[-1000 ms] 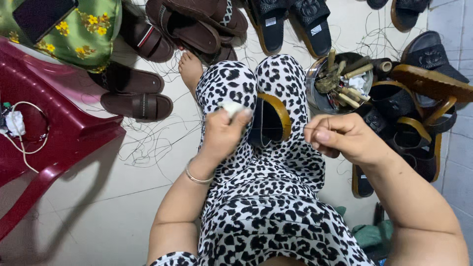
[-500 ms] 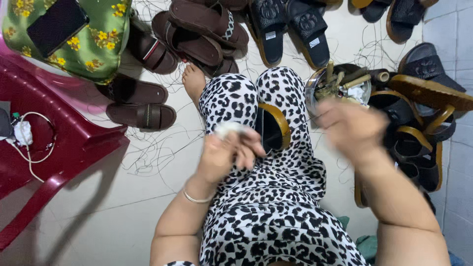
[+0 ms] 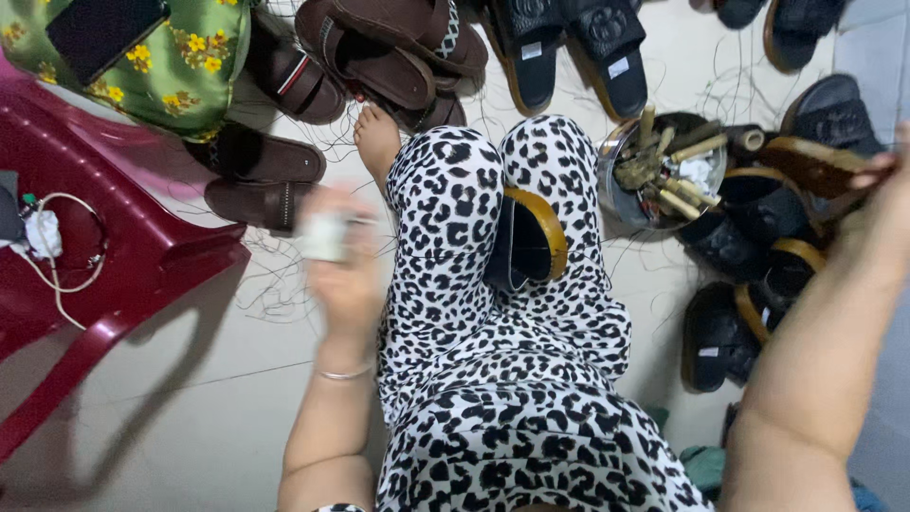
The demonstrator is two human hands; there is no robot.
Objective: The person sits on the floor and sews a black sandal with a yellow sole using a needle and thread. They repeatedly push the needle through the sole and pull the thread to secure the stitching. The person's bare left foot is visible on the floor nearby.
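White small object (image 3: 325, 237) sits in left hand (image 3: 346, 275) grip (blurred); right hand (image 3: 877, 204) grip unclear.

From my feed, the person wears loose trousers (image 3: 512, 379) in a white fabric covered with black leopard spots, bunching in soft folds over the legs. Both arms are bare with no sleeves showing. A thin silvery bangle (image 3: 343, 374) circles the wrist below the left hand (image 3: 346, 270), which is motion-blurred. The right hand (image 3: 877, 204) sits at the frame's edge, no ring that I can make out. One foot (image 3: 377, 142) is bare.
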